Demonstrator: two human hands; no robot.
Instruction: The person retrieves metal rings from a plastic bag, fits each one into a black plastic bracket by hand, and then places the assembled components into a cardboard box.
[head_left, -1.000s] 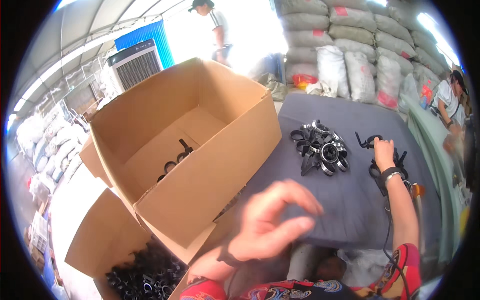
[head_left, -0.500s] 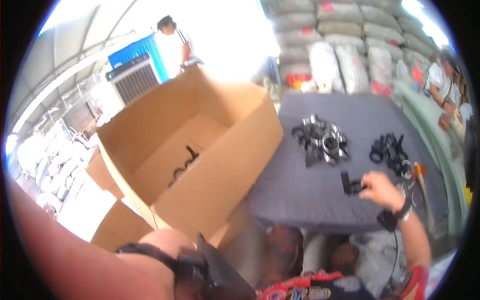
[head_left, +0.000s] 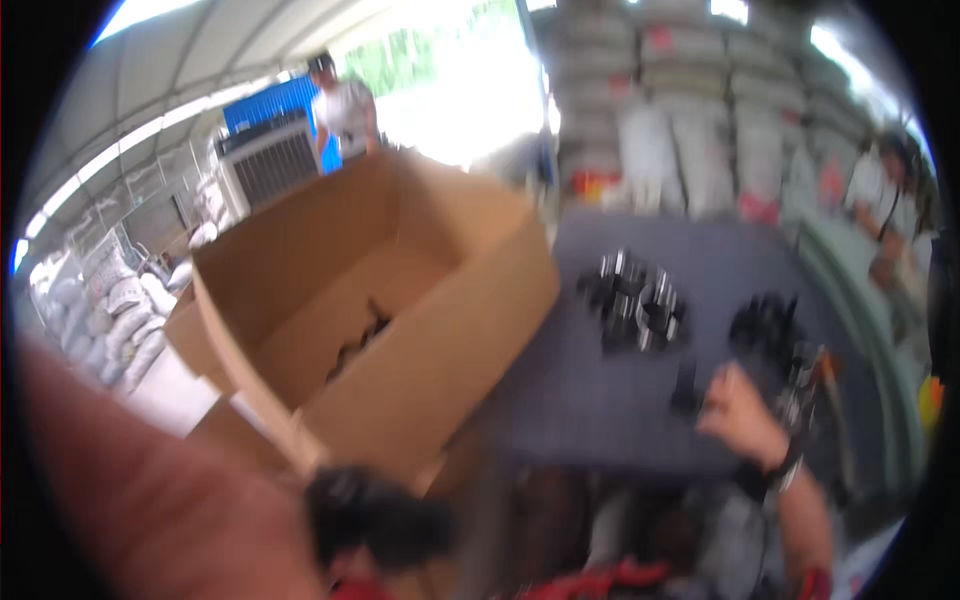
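The work looks under way and unfinished, judging by one clip (head_left: pixel 687 385) at the right hand (head_left: pixel 738 415) and loose pieces lying in two piles on the table (head_left: pixel 590 420). The right fingers are curled and seem to pinch that clip, which sits at their left side, dark and with an upright arm; blur hides the exact grip. The left hand (head_left: pixel 160 480) is a large smear close to the camera, and whether its fingers are open or closed I cannot tell. Beyond the right fingers and to their left lies one shiny pile (head_left: pixel 637 302), with bright metal among black; beyond and to their right lies one dark pile (head_left: pixel 766 325). Which pile is done and which is left cannot be told. Well to the left of those fingers stands one large open carton (head_left: pixel 430 370), with only a few black pieces (head_left: pixel 375 318) in it, perhaps three, so it looks barely filled. Counted up: one clip at the fingers, two piles whose pieces are too blurred to number, one large carton, one table, and just right of the fingers some shiny rings (head_left: pixel 797 400), number unclear.
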